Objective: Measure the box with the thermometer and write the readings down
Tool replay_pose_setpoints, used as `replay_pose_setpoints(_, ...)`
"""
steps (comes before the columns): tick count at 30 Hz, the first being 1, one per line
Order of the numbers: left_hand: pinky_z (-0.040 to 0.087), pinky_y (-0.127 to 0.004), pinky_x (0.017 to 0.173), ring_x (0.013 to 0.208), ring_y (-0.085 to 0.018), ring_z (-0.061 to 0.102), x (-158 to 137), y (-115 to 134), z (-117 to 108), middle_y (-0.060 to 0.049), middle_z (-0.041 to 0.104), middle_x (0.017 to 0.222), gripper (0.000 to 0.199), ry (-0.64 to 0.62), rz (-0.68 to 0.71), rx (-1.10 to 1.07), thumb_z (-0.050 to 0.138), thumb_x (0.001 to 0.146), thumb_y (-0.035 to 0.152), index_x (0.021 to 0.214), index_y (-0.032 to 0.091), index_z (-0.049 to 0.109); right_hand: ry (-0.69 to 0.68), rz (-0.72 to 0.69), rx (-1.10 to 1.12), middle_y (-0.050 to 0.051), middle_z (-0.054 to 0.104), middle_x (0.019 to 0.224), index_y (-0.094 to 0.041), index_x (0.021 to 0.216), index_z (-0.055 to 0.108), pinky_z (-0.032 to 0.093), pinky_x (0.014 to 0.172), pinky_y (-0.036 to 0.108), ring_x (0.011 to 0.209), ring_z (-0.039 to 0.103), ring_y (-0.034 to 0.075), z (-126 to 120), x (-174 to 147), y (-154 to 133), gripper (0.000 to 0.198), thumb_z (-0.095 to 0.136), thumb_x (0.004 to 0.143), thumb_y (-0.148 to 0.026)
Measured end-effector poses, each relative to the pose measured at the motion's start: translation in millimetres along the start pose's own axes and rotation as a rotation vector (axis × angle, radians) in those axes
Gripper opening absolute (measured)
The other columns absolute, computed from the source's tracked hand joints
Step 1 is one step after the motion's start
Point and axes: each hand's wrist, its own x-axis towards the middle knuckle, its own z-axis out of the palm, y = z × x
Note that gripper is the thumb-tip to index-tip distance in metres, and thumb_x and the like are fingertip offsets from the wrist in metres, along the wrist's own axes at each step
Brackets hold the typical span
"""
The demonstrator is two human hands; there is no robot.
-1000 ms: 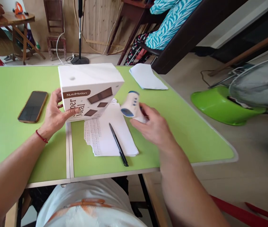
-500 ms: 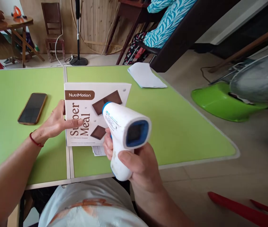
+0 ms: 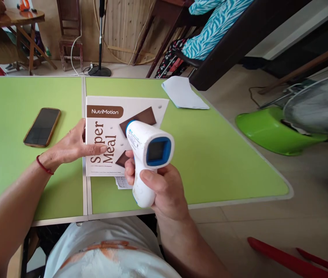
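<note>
My left hand (image 3: 74,144) grips the left edge of a white box (image 3: 141,103) printed "NutriMotion Super Meal", its thumb lying across the front and the other fingers hidden behind. Wrapped around the handle of a white and blue infrared thermometer gun (image 3: 141,143) is my right hand (image 3: 164,185). The thermometer's nose points at the box front and covers part of the printed brown bars; whether it touches cannot be told. Its small screen (image 3: 158,151) faces me and looks dark. Under the box's lower edge a printed paper (image 3: 122,183) sticks out on the green table (image 3: 216,162).
A smartphone (image 3: 42,127) lies to the left on the table, and white sheets (image 3: 184,92) rest near the far right edge. Beyond stand a fan (image 3: 317,104), a green plastic item (image 3: 279,131), a wooden chair (image 3: 68,42) and a black stand (image 3: 100,69). Two people sit further back.
The thermometer has shifted slightly left and up, and it now covers more of the lower brown bar. My left hand keeps its hold on the box. The whole view has shifted a little.
</note>
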Motion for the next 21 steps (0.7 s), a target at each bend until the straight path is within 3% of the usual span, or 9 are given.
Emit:
replay_pose_setpoints(5,0.054,-0.028,0.071,0.088,-0.022,0.064,0.2,1.4,0.1,-0.010,0.067,0.103,0.067,-0.011,-0.005,-0.027,0.081,0.070,0.033,0.124,0.014,0.047,0.002,-0.017,-0.036,-0.001,0.062,0.060,-0.019,0.073,0.066,0.043,0.050,0.027,0.053,0.054,0.012,-0.9,-0.7,-0.5,0.022,0.075,0.070,-0.039)
replay_pose_setpoints(12,0.054,-0.028,0.074,0.095,-0.025,0.064,0.5,4.4,1.8,-0.008,0.069,0.090,0.046,-0.056,0.053,-0.020,0.079,0.074,0.033,0.108,0.013,0.055,-0.012,-0.018,-0.049,0.000,0.062,0.060,-0.019,0.069,0.065,0.044,0.050,0.028,0.053,0.054,0.013,-0.4,2.7,0.0,0.023,0.074,0.070,-0.040)
replay_pose_setpoints(21,0.054,-0.028,0.073,0.094,-0.026,0.064,1.6,4.9,2.4,-0.008,0.068,0.088,0.048,-0.055,0.040,-0.036,0.081,0.071,0.034,0.106,0.014,0.056,-0.003,0.011,-0.062,0.000,0.061,0.059,-0.019,0.074,0.063,0.044,0.050,0.030,0.053,0.054,0.014,-0.1,1.8,0.5,0.026,0.071,0.070,-0.044)
